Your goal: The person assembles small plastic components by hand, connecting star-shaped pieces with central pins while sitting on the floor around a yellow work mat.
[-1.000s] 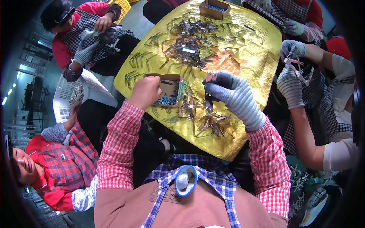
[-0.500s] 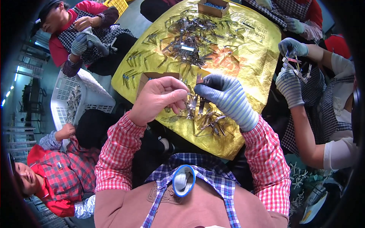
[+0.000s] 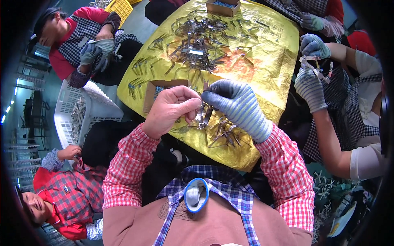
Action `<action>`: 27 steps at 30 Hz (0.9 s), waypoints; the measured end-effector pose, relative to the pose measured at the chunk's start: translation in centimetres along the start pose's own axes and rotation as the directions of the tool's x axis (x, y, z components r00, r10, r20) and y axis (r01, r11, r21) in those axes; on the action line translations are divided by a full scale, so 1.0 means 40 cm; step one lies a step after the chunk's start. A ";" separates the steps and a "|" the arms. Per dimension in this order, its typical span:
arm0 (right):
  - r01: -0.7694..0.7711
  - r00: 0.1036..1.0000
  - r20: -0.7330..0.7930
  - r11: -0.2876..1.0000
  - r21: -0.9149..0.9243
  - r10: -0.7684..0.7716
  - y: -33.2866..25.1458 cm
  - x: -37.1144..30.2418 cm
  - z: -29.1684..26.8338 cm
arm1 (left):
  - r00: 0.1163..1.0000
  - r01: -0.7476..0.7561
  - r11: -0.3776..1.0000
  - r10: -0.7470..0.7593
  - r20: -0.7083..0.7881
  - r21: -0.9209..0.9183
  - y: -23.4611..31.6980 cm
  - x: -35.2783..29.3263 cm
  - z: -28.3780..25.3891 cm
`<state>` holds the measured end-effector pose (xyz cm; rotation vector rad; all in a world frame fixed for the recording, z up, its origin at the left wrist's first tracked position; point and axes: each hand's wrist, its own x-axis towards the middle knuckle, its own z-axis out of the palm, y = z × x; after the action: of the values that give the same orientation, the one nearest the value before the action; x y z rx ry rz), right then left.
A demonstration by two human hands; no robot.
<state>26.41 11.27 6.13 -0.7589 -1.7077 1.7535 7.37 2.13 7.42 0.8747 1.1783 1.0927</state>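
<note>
My bare left hand [image 3: 172, 110] is closed in a pinch, its fingertips close to those of my right hand; whatever sits in that pinch is too small or hidden to name. A striped grey work glove covers my right hand [image 3: 238, 107], which grips a shiny metal strip assembly [image 3: 204, 116] hanging below the fingertips. Just beyond my left hand stands a small cardboard box [image 3: 150, 95] of tiny blue parts. Under my right hand a loose heap of thin metal strips [image 3: 225, 135] lies on the yellow sheet [image 3: 242, 158].
A larger pile of metal strips [image 3: 197, 41] covers the table's middle, with another box of blue parts [image 3: 223, 7] at the far edge. Co-workers sit around; one at right holds a metal piece [image 3: 315, 67]. A white plastic crate [image 3: 61, 119] stands at left.
Both my hands stay together, their fingertips slightly closer. The view has shifted a little, showing more of the near box. The co-worker at right has turned the metal piece.
</note>
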 end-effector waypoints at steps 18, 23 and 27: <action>0.067 0.997 -0.018 0.996 -0.065 -0.069 -0.007 -0.020 0.010 | 0.997 -0.055 0.998 0.054 -0.049 -0.016 -0.007 -0.004 0.021; 0.086 0.993 -0.076 0.996 -0.032 -0.088 -0.002 -0.013 0.003 | 0.992 -0.063 0.997 0.068 -0.108 0.048 0.000 0.004 -0.033; -0.013 0.998 -0.067 0.999 0.035 0.016 0.005 -0.007 -0.008 | 0.981 -0.073 0.997 0.065 -0.181 -0.039 0.014 0.025 -0.085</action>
<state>26.84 11.27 5.92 -0.8081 -1.6275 1.7426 3.95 3.19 7.03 0.7995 1.2746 1.2717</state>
